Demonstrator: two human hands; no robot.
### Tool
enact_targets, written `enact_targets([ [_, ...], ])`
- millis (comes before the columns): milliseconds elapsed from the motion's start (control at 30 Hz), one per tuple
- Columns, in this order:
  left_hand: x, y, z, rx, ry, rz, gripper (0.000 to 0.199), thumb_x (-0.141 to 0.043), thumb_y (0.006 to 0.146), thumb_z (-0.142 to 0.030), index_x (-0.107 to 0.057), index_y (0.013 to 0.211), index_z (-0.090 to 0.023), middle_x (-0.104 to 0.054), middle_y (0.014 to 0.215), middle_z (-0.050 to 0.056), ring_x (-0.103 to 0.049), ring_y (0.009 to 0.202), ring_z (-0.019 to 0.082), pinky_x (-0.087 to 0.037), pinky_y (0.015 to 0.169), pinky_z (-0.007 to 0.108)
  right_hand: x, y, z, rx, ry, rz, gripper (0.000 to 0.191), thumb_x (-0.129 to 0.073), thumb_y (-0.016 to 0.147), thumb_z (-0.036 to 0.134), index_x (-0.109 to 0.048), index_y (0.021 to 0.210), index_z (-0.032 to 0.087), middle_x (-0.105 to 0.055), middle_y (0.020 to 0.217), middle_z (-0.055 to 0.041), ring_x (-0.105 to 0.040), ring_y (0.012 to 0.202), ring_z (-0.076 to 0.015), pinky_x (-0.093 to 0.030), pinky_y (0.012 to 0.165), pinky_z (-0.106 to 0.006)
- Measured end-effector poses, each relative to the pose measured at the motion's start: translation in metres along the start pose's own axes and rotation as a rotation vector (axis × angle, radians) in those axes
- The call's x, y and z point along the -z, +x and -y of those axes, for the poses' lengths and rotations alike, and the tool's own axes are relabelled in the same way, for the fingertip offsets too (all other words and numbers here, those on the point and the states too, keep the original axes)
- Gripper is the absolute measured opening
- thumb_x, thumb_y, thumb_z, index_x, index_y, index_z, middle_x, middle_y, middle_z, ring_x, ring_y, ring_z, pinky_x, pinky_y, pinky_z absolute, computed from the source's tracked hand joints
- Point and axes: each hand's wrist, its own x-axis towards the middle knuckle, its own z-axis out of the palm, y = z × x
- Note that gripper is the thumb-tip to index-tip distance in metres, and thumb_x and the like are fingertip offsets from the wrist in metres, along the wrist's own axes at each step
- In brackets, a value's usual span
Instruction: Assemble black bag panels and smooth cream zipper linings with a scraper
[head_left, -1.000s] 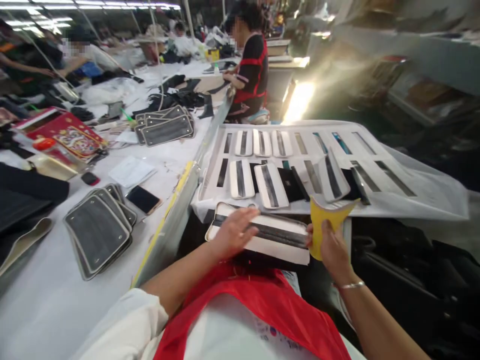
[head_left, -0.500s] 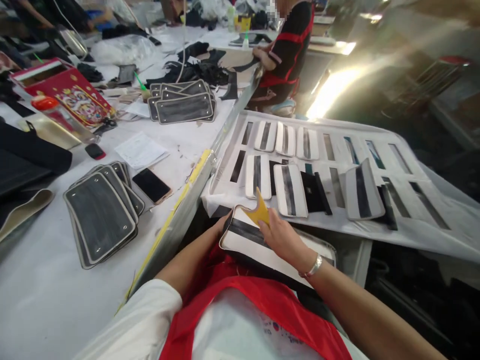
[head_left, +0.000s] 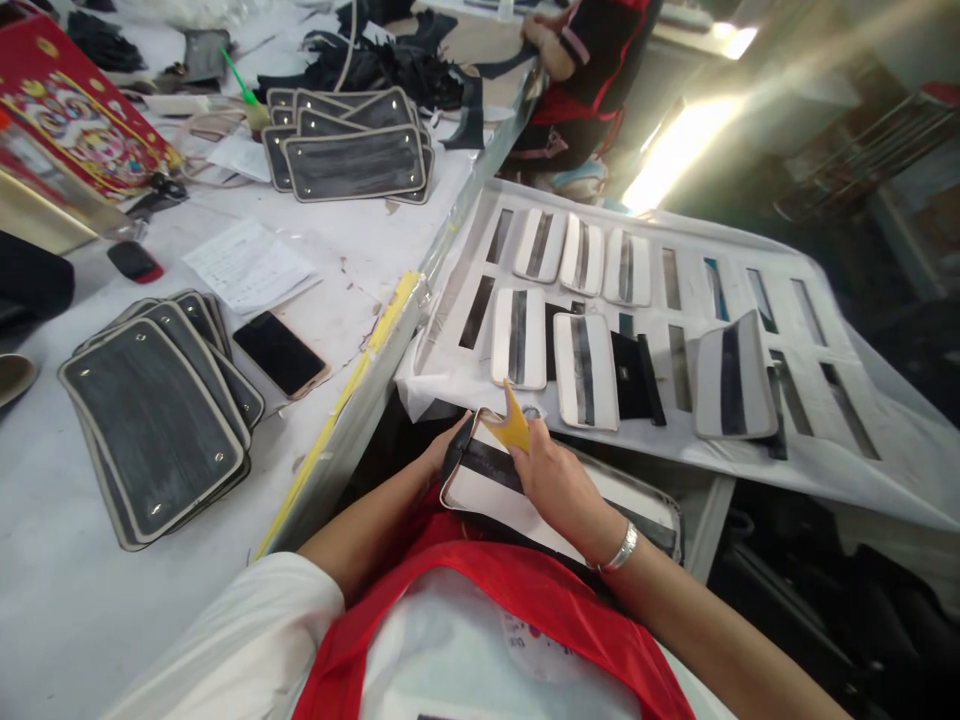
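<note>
Gripping the tool: from my end I have the right hand (head_left: 559,480) clamped on a yellow tool (head_left: 512,425), a thin piece whose far end is hollowed between two points.
Left hand: I see the left hand (head_left: 448,450) at the left end of the striped panel (head_left: 484,487); its fingers are hidden there, so I cannot tell how they grip. The two hands are apart.
Striped panel: long and white with a black band and a raised rim, it lies between the red apron (head_left: 480,575) and the near edge of the slotted rack (head_left: 450,370). The yellow tool is over its left part; I cannot tell whether they touch.
Slotted rack: I count three small white pieces (head_left: 581,255) in its far row and three in its near row, each with a dark band; the rightmost near one is bent upward.
White surface: to the left of the rack, the white surface (head_left: 360,260) carries a near stack of dark panels (head_left: 154,420), with a phone (head_left: 279,352) just beside it, a sheet of paper (head_left: 247,265) beyond the phone, and a farther stack (head_left: 356,165).
Co-worker: another person's hand (head_left: 547,45) is at the surface's far edge.
</note>
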Motion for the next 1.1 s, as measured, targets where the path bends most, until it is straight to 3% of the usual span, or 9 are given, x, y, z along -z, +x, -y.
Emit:
enact_targets([
  [267,0.008,-0.011,-0.022,0.086,-0.385,0.166,0.053,-0.051,0.082,-0.057,-0.067,0.096,-0.009,-0.071,0.079,0.011,-0.066,0.066,0.019,-0.051,0.066,0.028,0.008,0.0,0.006,-0.033,-0.251,0.121,0.012,-0.049,0.084,0.029,-0.039,0.086,0.022,-0.054,0.062,-0.0035,-0.047,0.051,-0.0191,-0.025,0.052,-0.03],
  [367,0.007,-0.015,-0.025,0.02,-0.385,0.148,0.054,-0.054,0.081,-0.057,-0.066,0.104,-0.009,-0.071,0.086,0.011,-0.066,0.073,0.02,-0.049,0.07,0.027,0.011,0.0,0.009,-0.051,-0.344,0.199,0.012,-0.043,0.087,0.029,-0.038,0.093,0.02,-0.059,0.068,-0.0067,-0.054,0.058,-0.0216,-0.029,0.054,-0.03],
  [567,0.007,-0.015,-0.026,-0.172,-0.272,0.139,0.053,-0.057,0.08,-0.053,-0.062,0.116,-0.014,-0.067,0.108,0.009,-0.062,0.097,0.023,-0.042,0.091,0.031,0.022,0.008,0.017,-0.106,-0.454,0.318,0.016,-0.039,0.091,0.03,-0.039,0.1,0.017,-0.063,0.07,-0.0083,-0.058,0.059,-0.0206,-0.033,0.052,-0.029],
  [833,0.013,-0.017,-0.031,-0.287,-0.042,0.118,0.048,-0.044,0.088,-0.049,-0.061,0.118,-0.015,-0.063,0.116,0.007,-0.051,0.114,0.025,-0.034,0.101,0.034,0.062,0.012,0.015,-0.013,-0.732,0.387,0.026,-0.037,0.092,0.037,-0.05,0.1,0.015,-0.064,0.072,-0.0114,-0.056,0.054,-0.018,-0.032,0.046,-0.029],
  [1000,0.011,-0.019,-0.03,-0.31,-0.054,0.104,0.048,-0.043,0.088,-0.048,-0.059,0.122,-0.017,-0.06,0.123,0.006,-0.052,0.114,0.024,-0.035,0.101,0.033,0.073,0.043,0.012,0.018,-0.941,0.469,0.047,-0.029,0.093,0.052,-0.055,0.1,0.013,-0.062,0.068,-0.0112,-0.059,0.055,-0.0198,-0.033,0.048,-0.029],
  [1100,0.01,-0.02,-0.032,-0.316,-0.08,0.086,0.048,-0.044,0.088,-0.046,-0.059,0.121,-0.015,-0.06,0.124,0.007,-0.052,0.115,0.024,-0.035,0.102,0.033,0.068,0.07,0.013,0.093,-0.916,0.512,0.04,-0.035,0.092,0.05,-0.053,0.1,0.015,-0.065,0.078,-0.0092,-0.062,0.066,-0.0205,-0.035,0.053,-0.027],
])
